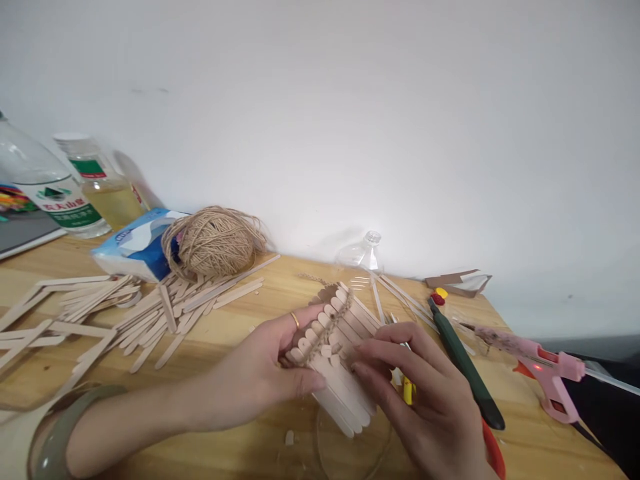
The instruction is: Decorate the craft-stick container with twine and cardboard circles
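My left hand grips a small craft-stick structure by its left side, thumb on the front and fingers behind. The structure is tilted, made of pale wooden sticks side by side, with a strand of jute twine across it. Several short cut stick pieces sit on its front face below the twine. Over its right side, my right hand has thumb and fingertips pinched together close to those pieces. Whatever lies between these fingertips is too small or hidden to make out.
Loose craft sticks spread over the left of the table, before a jute ball and a blue tissue pack. Bottles stand behind. At right lie a dark green craft knife and a pink glue gun, its light lit.
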The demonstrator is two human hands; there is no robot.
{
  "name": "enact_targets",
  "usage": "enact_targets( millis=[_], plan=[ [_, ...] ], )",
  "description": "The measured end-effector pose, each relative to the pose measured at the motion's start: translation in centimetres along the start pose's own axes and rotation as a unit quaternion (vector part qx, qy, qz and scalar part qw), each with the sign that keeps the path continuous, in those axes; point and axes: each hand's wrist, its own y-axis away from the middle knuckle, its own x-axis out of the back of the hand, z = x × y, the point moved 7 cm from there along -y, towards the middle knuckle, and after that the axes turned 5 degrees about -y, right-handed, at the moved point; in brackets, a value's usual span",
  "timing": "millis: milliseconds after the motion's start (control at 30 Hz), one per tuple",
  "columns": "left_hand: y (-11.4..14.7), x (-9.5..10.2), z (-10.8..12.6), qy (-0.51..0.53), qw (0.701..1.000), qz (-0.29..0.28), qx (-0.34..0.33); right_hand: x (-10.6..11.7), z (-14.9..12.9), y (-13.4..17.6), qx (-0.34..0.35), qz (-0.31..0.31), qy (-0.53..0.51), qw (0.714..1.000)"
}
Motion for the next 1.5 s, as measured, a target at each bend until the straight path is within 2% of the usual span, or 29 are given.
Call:
enact_targets(
  millis=[100,200,567,1133,1500],
  plan=[
    [-0.09,0.06,-0.08,-0.009,1.0,0.005,-0.001,0.0,-0.43,-0.02,0.026,0.029,0.048,0.998],
    [-0.1,0.07,-0.2,-0.016,1.0,0.009,-0.003,-0.12,-0.75,-0.16,0.034,0.04,0.052,0.997],
    [0.07,0.07,-0.29,-0.035,0.999,0.018,0.001,-0.38,-0.95,-0.11,0.049,0.021,0.043,0.998],
    [-0.04,-0.57,-0.32,0.015,0.999,-0.036,-0.017,-0.39,-0.52,-0.09,0.039,-0.017,0.014,0.999],
    [0.09,-0.48,-0.28,0.005,0.999,-0.042,-0.024,-0.2,-0.57,-0.13,0.039,-0.028,0.01,0.999]
  ],
)
